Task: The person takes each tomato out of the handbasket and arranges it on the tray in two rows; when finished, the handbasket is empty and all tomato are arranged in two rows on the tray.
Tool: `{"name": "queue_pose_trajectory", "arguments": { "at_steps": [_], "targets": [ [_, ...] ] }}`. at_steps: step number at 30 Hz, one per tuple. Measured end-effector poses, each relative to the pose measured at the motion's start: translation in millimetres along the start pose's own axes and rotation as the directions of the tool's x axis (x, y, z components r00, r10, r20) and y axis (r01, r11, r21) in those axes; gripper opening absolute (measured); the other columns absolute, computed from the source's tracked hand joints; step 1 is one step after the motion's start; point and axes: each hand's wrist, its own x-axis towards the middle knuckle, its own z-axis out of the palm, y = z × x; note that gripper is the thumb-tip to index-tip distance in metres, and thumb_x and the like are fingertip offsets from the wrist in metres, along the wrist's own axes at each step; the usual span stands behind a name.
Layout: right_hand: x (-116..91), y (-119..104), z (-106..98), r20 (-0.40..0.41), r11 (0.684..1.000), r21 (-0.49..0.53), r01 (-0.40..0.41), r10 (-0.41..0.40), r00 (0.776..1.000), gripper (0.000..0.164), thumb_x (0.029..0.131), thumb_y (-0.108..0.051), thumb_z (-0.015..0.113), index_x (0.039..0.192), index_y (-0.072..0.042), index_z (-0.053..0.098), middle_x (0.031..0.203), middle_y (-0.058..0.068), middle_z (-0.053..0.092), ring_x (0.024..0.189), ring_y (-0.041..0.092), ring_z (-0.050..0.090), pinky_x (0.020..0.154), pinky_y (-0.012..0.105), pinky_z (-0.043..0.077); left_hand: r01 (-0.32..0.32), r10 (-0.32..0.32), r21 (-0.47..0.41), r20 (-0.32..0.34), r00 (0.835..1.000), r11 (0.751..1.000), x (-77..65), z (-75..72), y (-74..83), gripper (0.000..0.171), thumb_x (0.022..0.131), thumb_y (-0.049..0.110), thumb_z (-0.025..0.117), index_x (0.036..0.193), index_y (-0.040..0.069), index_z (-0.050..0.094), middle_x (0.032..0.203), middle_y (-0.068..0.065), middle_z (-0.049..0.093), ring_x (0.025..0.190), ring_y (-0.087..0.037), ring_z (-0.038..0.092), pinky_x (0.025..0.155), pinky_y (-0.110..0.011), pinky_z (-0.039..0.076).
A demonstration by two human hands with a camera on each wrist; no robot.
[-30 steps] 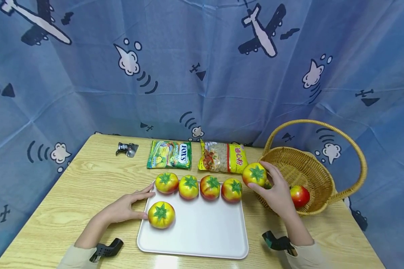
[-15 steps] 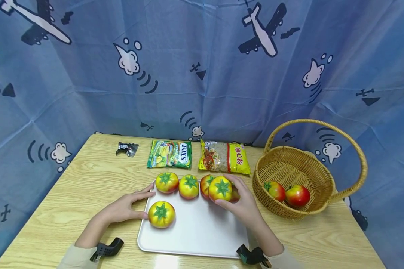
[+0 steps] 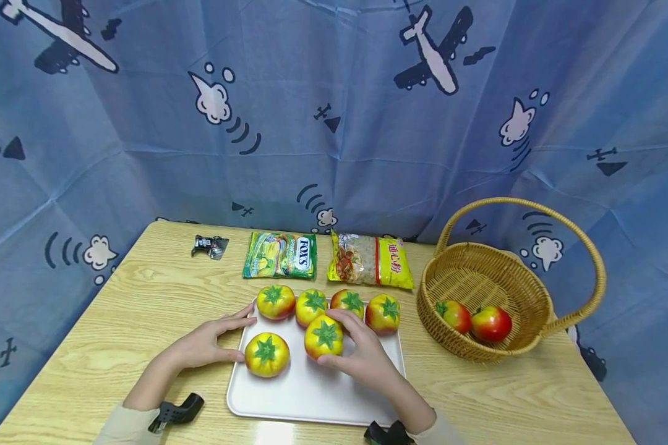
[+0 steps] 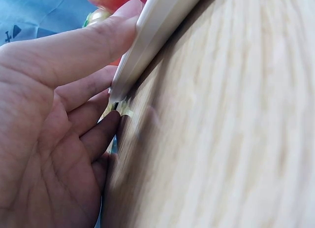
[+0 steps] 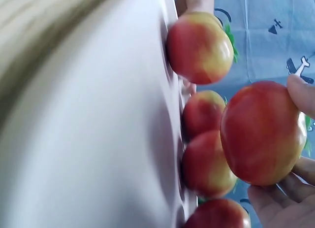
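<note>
My right hand [image 3: 362, 355] grips a yellow-red tomato [image 3: 324, 337] with a green star-shaped leaf top, thumb on one side and fingers on the other. In the right wrist view this tomato [image 5: 263, 134] is held off the white tray [image 5: 108, 114]. Along the tray's [image 3: 323, 395] back edge stands a row of several similar tomatoes, the rightmost tomato [image 3: 383, 314] near the corner. Another tomato [image 3: 267, 355] sits at the front left. My left hand [image 3: 208, 343] touches the tray's left edge, fingers spread; in the left wrist view the thumb [image 4: 98, 48] lies against the rim.
A wicker basket [image 3: 440, 327] with a tall handle stands at the right, two red-yellow tomatoes [image 3: 491, 324] inside. Behind the tray lie a green candy bag [image 3: 281, 255] and a yellow pasta bag [image 3: 370, 260]. A small black packet [image 3: 210, 246] lies back left.
My right hand has carried the tomato left from beside the basket, across the back row, to over the middle of the tray. The left hand has stayed at the tray's edge.
</note>
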Motion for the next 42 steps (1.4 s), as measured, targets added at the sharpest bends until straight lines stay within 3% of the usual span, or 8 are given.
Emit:
{"name": "queue_pose_trajectory", "arguments": {
  "at_steps": [6, 11, 18, 42],
  "targets": [
    [0.3, -0.7, 10.7, 0.109, 1.0, -0.01, 0.001, 0.0, 0.994, 0.073, 0.073, -0.039, 0.08, 0.135, -0.012, 0.05, 0.136, 0.003, 0.049, 0.124, 0.021, 0.05, 0.105, 0.042, 0.044, 0.002, -0.002, -0.002, 0.002, 1.0, 1.0, 0.1, 0.3, -0.3, 0.078, 0.076, 0.051, 0.071, 0.142, 0.017, 0.046, 0.157, -0.001, 0.023, 0.14, -0.049, 0.015, 0.113, -0.063, 0.014],
    [0.2, 0.4, 17.1, 0.152, 0.999, -0.047, 0.005, 0.002, 0.988, 0.073, 0.073, -0.038, 0.08, 0.134, -0.011, 0.051, 0.134, 0.002, 0.052, 0.122, 0.021, 0.051, 0.104, 0.043, 0.044, 0.008, -0.008, -0.007, 0.001, 1.0, 1.0, -0.5, 0.8, 0.7, 0.078, 0.076, 0.05, 0.071, 0.142, 0.018, 0.046, 0.157, -0.001, 0.023, 0.139, -0.051, 0.015, 0.112, -0.065, 0.014],
    [0.2, 1.7, 22.7, 0.163, 0.994, -0.112, 0.016, 0.003, 0.987, 0.073, 0.073, -0.034, 0.081, 0.135, -0.01, 0.05, 0.135, 0.001, 0.053, 0.123, 0.02, 0.05, 0.106, 0.043, 0.041, 0.006, -0.006, 0.002, -0.005, 1.0, 1.0, -0.8, 0.7, 0.4, 0.077, 0.076, 0.05, 0.071, 0.142, 0.019, 0.046, 0.157, -0.001, 0.023, 0.139, -0.051, 0.016, 0.111, -0.066, 0.015],
    [-3.0, -1.1, 20.2, 0.172, 0.994, -0.111, -0.019, 0.038, 0.984, 0.079, 0.074, -0.037, 0.079, 0.14, -0.011, 0.045, 0.143, 0.004, 0.047, 0.134, 0.026, 0.042, 0.111, 0.05, 0.032, -0.021, 0.021, 0.015, -0.01, 1.0, 1.0, -0.3, 0.4, -2.2, 0.078, 0.076, 0.052, 0.07, 0.142, 0.017, 0.046, 0.157, -0.001, 0.023, 0.14, -0.048, 0.018, 0.112, -0.064, 0.016]
  ]
}}
